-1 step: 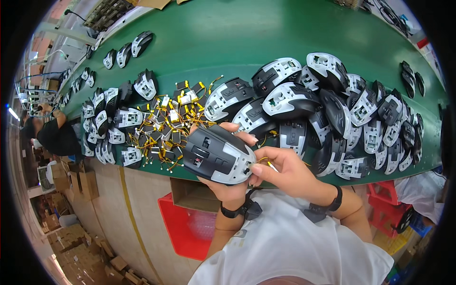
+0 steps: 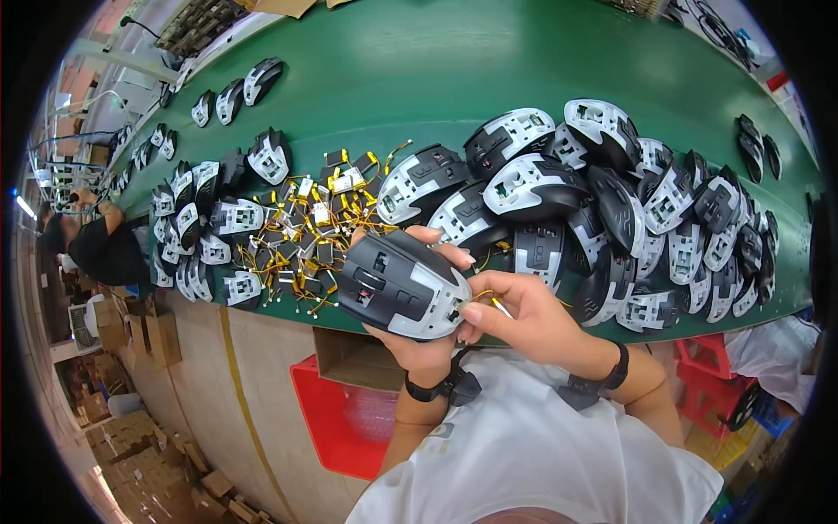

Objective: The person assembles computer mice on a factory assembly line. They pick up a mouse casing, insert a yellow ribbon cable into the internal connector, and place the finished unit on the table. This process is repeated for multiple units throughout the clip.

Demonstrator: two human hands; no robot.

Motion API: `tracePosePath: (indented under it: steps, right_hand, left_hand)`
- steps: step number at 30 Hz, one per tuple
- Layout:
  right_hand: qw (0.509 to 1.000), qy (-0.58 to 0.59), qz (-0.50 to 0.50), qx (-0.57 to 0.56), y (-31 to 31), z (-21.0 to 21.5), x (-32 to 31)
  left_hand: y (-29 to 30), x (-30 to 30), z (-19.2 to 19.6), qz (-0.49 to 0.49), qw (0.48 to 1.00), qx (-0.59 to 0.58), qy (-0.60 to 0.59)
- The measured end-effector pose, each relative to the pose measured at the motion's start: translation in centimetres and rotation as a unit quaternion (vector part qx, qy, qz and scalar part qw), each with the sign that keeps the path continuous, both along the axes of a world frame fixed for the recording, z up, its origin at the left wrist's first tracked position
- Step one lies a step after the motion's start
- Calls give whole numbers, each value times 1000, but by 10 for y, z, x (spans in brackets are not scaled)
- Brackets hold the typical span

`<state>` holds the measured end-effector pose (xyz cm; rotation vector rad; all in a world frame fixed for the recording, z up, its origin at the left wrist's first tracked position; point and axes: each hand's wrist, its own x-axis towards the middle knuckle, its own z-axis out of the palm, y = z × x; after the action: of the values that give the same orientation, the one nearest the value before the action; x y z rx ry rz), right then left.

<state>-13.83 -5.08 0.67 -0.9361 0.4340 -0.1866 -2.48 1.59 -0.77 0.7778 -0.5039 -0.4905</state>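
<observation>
My left hand (image 2: 417,353) grips a black and grey computer mouse (image 2: 397,288) from beneath, its fingertips wrapped round the far side. Small openings show in the upturned face of the mouse. At its right end, the thumb and forefinger of my right hand (image 2: 520,316) are pinched together against the grey part. A thin yellowish wire (image 2: 491,293) with a pale tip comes out between those fingers; its far end is hidden. Just left of the mouse lies a heap of small battery packs (image 2: 305,231) with yellow tape and thin leads. Similar mice (image 2: 537,185) are piled beyond my right hand.
More mice (image 2: 234,217) stand left of the batteries on the green table (image 2: 384,79), with three (image 2: 230,101) farther back. Under the near edge are a cardboard box (image 2: 358,358) and a red bin (image 2: 327,424). Another person (image 2: 109,249) is at the far left.
</observation>
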Motion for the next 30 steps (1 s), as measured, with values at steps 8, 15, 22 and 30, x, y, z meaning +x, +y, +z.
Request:
tracePosePath:
  steps: [8, 15, 22, 30]
  right_hand:
    - [999, -3, 31, -26, -2, -1, 1]
    - [997, -39, 44, 49, -2, 1, 3]
    - [999, -29, 42, 6, -2, 2, -3]
    - [997, -58, 50, -27, -3, 4, -5]
  left_hand:
    - [7, 1, -2, -69, 997, -7, 26]
    - [9, 3, 8, -84, 995, 9, 48]
    - [6, 1, 8, -105, 987, -58, 107]
    - [9, 1, 8, -60, 997, 33, -44]
